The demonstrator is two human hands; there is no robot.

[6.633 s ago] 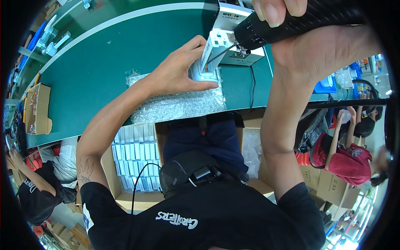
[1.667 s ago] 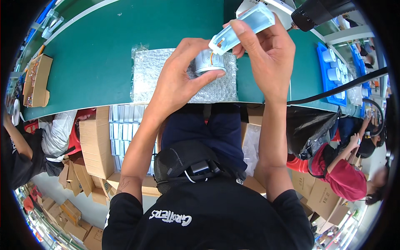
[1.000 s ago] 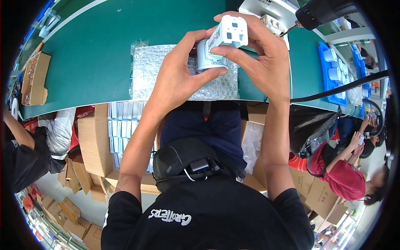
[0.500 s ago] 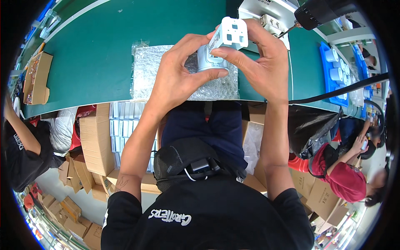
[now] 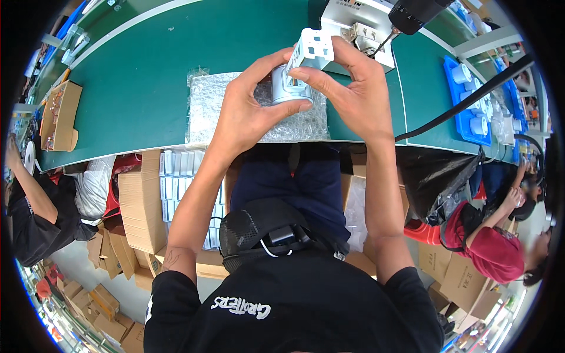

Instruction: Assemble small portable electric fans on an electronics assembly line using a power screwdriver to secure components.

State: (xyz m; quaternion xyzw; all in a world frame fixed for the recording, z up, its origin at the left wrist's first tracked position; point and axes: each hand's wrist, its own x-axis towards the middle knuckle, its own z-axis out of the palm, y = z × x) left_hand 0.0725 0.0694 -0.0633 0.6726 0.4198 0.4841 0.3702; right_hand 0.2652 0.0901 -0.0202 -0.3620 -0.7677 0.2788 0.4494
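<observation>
My left hand (image 5: 240, 109) is curled around a light-blue, cup-shaped plastic housing (image 5: 287, 93), its thumb along the lower rim. The housing is tilted, and a small opening with something orange in it shows on its side. In my right hand (image 5: 360, 94) is a pale-blue plastic cover (image 5: 318, 44) with square cut-outs at its end and dark print on its side, pinched between thumb and fingers. The cover meets or overlaps the housing's upper right; whether they are joined I cannot tell. Both are held above a sheet of bubble wrap (image 5: 215, 109) on the green table.
A black electric screwdriver (image 5: 409, 17) hangs at upper right, its bit beside a white screw feeder (image 5: 338, 20). Farther right, a blue tray (image 5: 484, 140) holds several pale-blue cups. A cardboard bin (image 5: 69, 120) stands left. Below the table edge, a carton holds pale-blue boxes (image 5: 176, 167). Co-workers sit at both sides.
Both hands and the two parts appear slightly farther left as the view shifts. The cover has tilted a little, and the housing's side opening shows more. Both grips stay the same.
</observation>
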